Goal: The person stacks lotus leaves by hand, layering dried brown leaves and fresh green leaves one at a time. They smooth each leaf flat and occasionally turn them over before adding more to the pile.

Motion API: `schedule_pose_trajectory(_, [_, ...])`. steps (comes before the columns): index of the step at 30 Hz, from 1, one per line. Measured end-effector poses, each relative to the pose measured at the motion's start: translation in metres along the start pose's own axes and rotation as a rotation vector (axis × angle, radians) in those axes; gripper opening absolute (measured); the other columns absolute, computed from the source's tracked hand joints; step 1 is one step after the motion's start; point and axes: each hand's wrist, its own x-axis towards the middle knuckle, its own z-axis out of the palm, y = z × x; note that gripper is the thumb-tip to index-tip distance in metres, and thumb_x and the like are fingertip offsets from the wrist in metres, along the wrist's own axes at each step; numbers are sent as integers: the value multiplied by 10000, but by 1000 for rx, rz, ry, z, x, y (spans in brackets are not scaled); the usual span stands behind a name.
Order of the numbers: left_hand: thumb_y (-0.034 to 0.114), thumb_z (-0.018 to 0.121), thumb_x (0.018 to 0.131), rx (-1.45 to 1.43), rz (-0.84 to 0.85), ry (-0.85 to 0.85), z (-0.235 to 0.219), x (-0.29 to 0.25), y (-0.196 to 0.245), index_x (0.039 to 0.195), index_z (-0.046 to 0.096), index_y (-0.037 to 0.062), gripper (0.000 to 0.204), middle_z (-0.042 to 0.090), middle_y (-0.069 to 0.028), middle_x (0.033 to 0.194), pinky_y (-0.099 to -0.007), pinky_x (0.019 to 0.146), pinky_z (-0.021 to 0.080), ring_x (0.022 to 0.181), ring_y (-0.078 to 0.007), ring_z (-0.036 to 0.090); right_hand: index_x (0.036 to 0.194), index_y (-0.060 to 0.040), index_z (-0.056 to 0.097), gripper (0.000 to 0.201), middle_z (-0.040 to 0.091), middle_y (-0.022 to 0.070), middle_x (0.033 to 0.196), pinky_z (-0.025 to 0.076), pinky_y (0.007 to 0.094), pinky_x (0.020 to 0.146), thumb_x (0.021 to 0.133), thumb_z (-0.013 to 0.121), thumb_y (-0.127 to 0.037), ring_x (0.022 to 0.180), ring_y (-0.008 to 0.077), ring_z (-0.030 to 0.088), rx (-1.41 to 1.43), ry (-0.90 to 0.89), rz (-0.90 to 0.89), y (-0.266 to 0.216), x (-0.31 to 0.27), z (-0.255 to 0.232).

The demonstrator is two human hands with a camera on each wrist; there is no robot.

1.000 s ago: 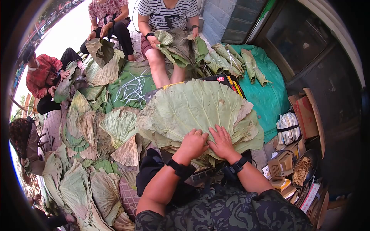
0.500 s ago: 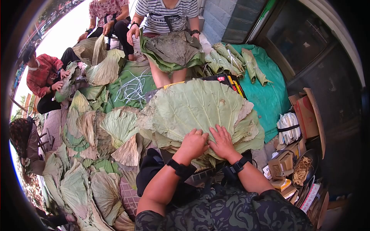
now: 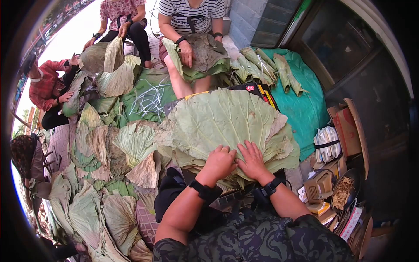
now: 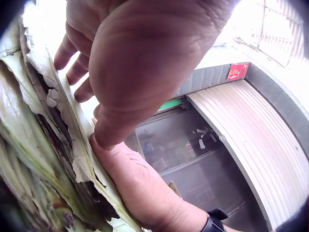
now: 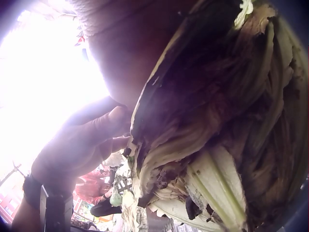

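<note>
A thick stack of large dried lotus leaves (image 3: 214, 120) lies in front of me, its top leaf pale green with spreading veins. My left hand (image 3: 219, 162) rests on the near edge of that top leaf, fingers extended. Beside it, thumbs close together, my right hand (image 3: 252, 161) lies flat with its fingers spread. In the left wrist view the left hand (image 4: 140, 63) shows its fingertips against the leaf surface, with the right hand (image 4: 145, 188) below it. Many folded layers of the leaf stack (image 5: 207, 111) show edge-on in the right wrist view, under the right hand (image 5: 130, 53).
More dried leaves (image 3: 89, 209) spread over the paving at left. White ties (image 3: 150, 100) lie on green leaves ahead. Rolled leaf bundles (image 3: 257, 67) sit on a green tarp (image 3: 301, 113). Cardboard boxes (image 3: 318, 187) crowd the right. Several people sit around, one opposite in a striped shirt (image 3: 192, 17).
My hands stay on the stack almost unmoved. The person opposite has laid leaves across the lap and now presses a hand on them. At left, the person in red has raised one hand.
</note>
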Motion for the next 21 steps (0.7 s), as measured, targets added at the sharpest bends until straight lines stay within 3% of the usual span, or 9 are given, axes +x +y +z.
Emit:
schedule_pose_trajectory(9, [257, 665, 714, 8, -6, 5, -1, -2, 0, 1127, 543, 71, 469, 543, -176, 1127, -427, 910, 421, 1085, -393, 492, 1331, -174, 386, 605, 317, 186, 1380, 220, 496, 1032, 791, 574, -372, 1269, 414, 269, 22, 34, -22, 3, 0, 2])
schedule_pose_trajectory(14, [250, 666, 716, -9, 38, 33, 6, 0, -6, 1126, 541, 51, 472, 539, -184, 1131, -422, 924, 412, 1100, -390, 483, 1282, -102, 439, 579, 369, 205, 1338, 266, 463, 1020, 783, 596, -351, 1242, 403, 323, 100, -21, -30, 3, 16, -36])
schedule_pose_trajectory(16, [246, 666, 719, 6, 8, 15, -2, -2, -1, 1136, 533, 43, 483, 530, -189, 1148, -425, 928, 408, 1115, -392, 472, 1231, -36, 468, 556, 396, 219, 1310, 311, 426, 1003, 771, 623, -305, 1219, 380, 364, 362, 151, -72, 3, 34, -59])
schedule_pose_trajectory(19, [245, 667, 721, 12, 6, 7, -5, -3, 2, 1151, 524, 44, 495, 520, -190, 1167, -425, 929, 407, 1125, -394, 465, 1219, -2, 458, 595, 400, 222, 1304, 337, 397, 991, 734, 660, -281, 1199, 359, 393, 404, 245, -84, -7, 70, -85])
schedule_pose_trajectory(21, [245, 668, 721, 11, 2, -1, -7, -4, 3, 1154, 521, 44, 499, 517, -189, 1170, -425, 926, 408, 1125, -395, 464, 1244, -11, 432, 668, 390, 217, 1312, 321, 401, 1004, 693, 687, -290, 1200, 360, 386, 277, 402, -89, -17, 96, -92])
